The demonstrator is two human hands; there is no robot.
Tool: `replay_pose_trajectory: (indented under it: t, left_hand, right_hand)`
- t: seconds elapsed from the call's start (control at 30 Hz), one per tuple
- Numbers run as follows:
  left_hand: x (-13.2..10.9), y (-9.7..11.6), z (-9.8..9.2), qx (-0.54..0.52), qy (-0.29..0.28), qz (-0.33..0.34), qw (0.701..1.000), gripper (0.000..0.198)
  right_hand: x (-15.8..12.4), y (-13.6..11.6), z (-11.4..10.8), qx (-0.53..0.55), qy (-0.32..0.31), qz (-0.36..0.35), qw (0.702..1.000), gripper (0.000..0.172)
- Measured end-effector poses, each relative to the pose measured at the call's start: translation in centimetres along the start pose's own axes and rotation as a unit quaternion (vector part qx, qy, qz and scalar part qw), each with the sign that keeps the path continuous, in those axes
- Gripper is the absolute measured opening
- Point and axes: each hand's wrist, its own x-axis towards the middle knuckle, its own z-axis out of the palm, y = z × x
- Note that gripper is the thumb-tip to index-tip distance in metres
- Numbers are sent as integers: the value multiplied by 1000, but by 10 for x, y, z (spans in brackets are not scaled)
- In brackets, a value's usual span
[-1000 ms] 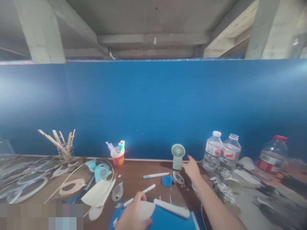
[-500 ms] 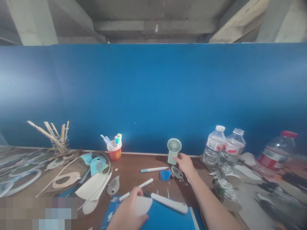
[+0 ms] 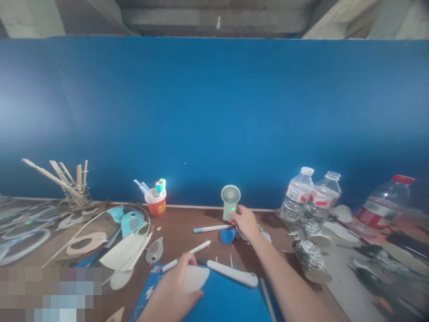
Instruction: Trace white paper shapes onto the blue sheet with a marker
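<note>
Three bottles (image 3: 296,195), red cup (image 3: 157,207), right hand (image 3: 246,222) on fan (image 3: 231,195)

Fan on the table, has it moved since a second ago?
Yes, left: against the red cup, the fan now stands nearer, and farther from the white-capped bottle.

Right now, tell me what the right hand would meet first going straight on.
The right hand would meet the pale green fan first; it appears to be touching the fan's lower body. Beyond stands the blue partition, though how far behind is hard to judge.
</note>
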Motion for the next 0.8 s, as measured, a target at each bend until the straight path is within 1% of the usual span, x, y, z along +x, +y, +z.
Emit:
replay_pose_trajectory:
  t: [0.23, 0.43, 0.53, 0.7, 0.8]
  left_hand:
    - [2, -1, 1, 4, -11, -5, 1000, 31]
    - [5, -4, 2, 3, -16, 14, 1000, 32]
    - [6, -6, 3, 3, -19, 11, 1000, 33]
    - [6, -5, 3, 17, -8, 20, 1000, 32]
    - [5, -4, 3, 13, -9, 12, 1000, 32]
  right_hand:
    - [1, 3, 0, 18, -6, 0, 1000, 26]
    - [4, 7, -3, 25, -5, 1, 1000, 28]
    - [4, 7, -3, 29, -12, -1, 1000, 26]
    - [5, 6, 2, 36, -27, -14, 999, 25]
    - [6, 7, 5, 36, -43, -28, 998, 27]
